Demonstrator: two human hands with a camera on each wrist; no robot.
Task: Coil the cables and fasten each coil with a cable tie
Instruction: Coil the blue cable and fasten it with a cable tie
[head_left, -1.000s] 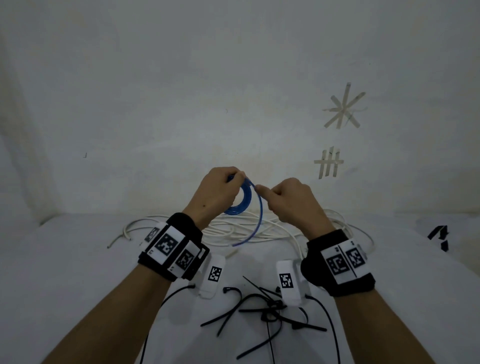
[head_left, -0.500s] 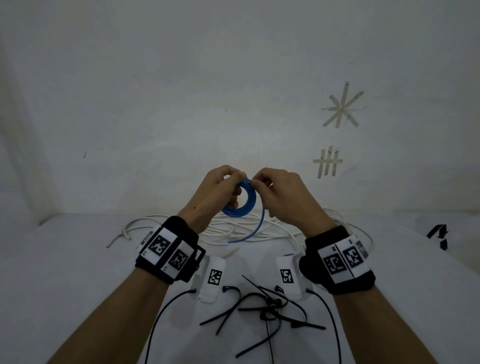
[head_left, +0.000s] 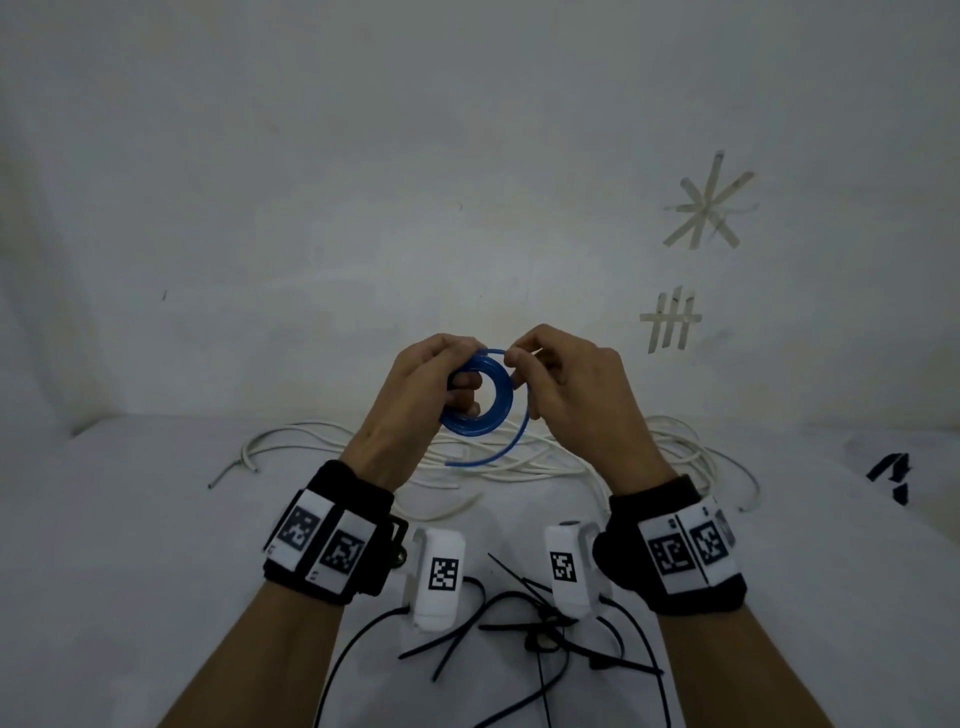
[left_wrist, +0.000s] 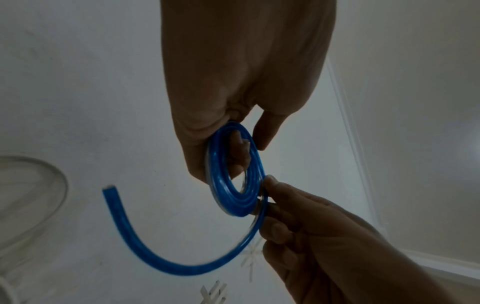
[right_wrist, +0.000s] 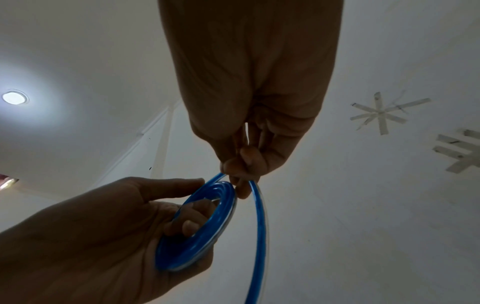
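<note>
Held up between both hands above the table, the blue cable coil (head_left: 480, 395) is gripped by the left hand (head_left: 421, 395), while the right hand (head_left: 566, 387) pinches its loose tail (head_left: 498, 449), which curves down and leftward below the coil.

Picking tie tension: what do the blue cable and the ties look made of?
Blue cable: glossy, translucent plastic sheath, probably PVC; highlights along its turns. Cable ties: thin matte black strips, likely nylon; too small to confirm.
</note>
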